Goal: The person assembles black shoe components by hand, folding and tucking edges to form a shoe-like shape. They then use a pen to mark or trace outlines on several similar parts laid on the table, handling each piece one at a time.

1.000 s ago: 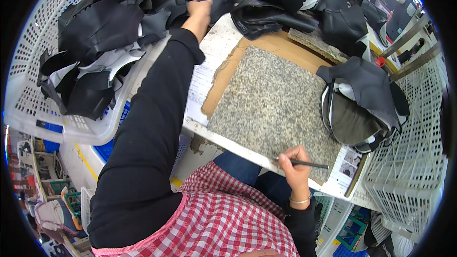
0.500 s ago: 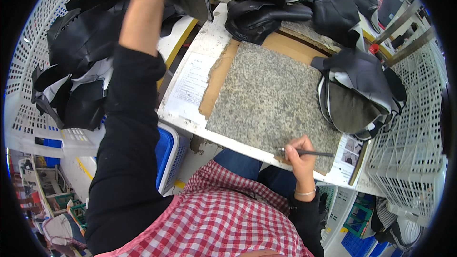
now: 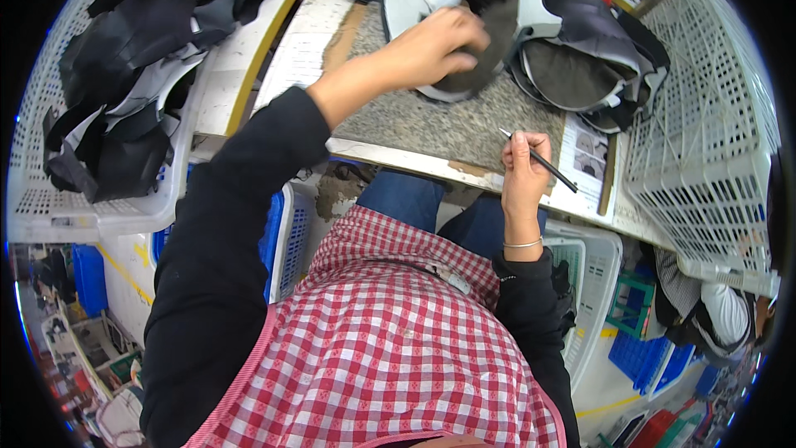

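Note:
My left hand (image 3: 435,46), a little blurred, reaches over the speckled stone slab (image 3: 398,126). Its fingers are apart and curved above a black shoe upper (image 3: 491,41) with pale grey lining, which lies on the slab's far part. Whether the fingertips touch the upper is hard to see. At the slab's near right edge, my right hand (image 3: 526,168) grips a slim black pen (image 3: 557,174), its pale tip pointing up and left, apart from the upper.
More black uppers (image 3: 593,70) are piled at the slab's right. A white basket (image 3: 108,220) full of black pieces stands at left. Another white basket (image 3: 705,149) rises at right. Printed sheets (image 3: 580,153) lie on the white table (image 3: 398,156).
My left hand has come from the pile at the upper left to above the slab, where a shoe upper now lies. My right hand keeps the pen, now tilted differently. The view has shifted.

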The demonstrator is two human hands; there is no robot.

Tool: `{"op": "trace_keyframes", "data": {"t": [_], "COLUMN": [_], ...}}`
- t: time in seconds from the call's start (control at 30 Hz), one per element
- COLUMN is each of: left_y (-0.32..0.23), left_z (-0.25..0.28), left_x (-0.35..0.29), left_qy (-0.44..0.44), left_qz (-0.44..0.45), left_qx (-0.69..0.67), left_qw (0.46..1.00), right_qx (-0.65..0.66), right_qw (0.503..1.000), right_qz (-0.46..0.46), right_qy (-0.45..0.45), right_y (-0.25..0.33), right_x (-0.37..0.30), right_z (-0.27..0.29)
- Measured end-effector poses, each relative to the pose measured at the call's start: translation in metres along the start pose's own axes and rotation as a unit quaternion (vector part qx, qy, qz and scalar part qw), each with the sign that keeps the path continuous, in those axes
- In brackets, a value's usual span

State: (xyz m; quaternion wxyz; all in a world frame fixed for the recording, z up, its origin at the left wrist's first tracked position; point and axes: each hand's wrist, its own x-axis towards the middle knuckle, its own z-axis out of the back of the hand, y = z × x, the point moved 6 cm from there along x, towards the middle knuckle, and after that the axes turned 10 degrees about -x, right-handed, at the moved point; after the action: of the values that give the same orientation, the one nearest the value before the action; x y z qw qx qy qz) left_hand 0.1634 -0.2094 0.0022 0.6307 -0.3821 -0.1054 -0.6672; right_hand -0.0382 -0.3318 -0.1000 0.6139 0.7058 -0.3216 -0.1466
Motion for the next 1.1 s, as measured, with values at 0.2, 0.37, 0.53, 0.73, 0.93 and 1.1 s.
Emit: {"op": "trace_keyframes", "data": {"t": [0.2, 0.37, 0.53, 0.73, 0.93, 1.1], "left_y": [0.011, 0.022, 0.059, 0.024, 0.010, 0.011], "left_z": [-0.020, 0.004, -0.003, -0.037, -0.047, -0.047], "left_x": [-0.062, -0.044, -0.049, -0.049, -0.067, -0.067], "left_qy": [0.108, -0.001, 0.067, 0.060, -0.006, -0.024], "left_qz": [0.280, 0.060, 0.133, 0.109, 0.175, 0.169], "left_qx": [-0.088, 0.137, 0.166, 0.040, -0.024, -0.011], "left_qw": [0.950, 0.989, 0.975, 0.991, 0.984, 0.985], "right_qx": [-0.061, -0.112, -0.128, -0.138, -0.290, -0.346], "right_qw": [0.997, 0.986, 0.983, 0.983, 0.951, 0.931], "right_qz": [-0.006, -0.039, -0.059, 0.016, 0.020, 0.104], "right_qy": [0.055, 0.117, 0.121, 0.123, 0.103, 0.055], "right_y": [0.014, 0.009, 0.000, 0.007, -0.006, -0.001], "right_x": [0.006, 0.028, 0.033, 0.029, 0.030, 0.031], "right_z": [0.004, -0.020, -0.032, -0.042, -0.052, -0.054]}}
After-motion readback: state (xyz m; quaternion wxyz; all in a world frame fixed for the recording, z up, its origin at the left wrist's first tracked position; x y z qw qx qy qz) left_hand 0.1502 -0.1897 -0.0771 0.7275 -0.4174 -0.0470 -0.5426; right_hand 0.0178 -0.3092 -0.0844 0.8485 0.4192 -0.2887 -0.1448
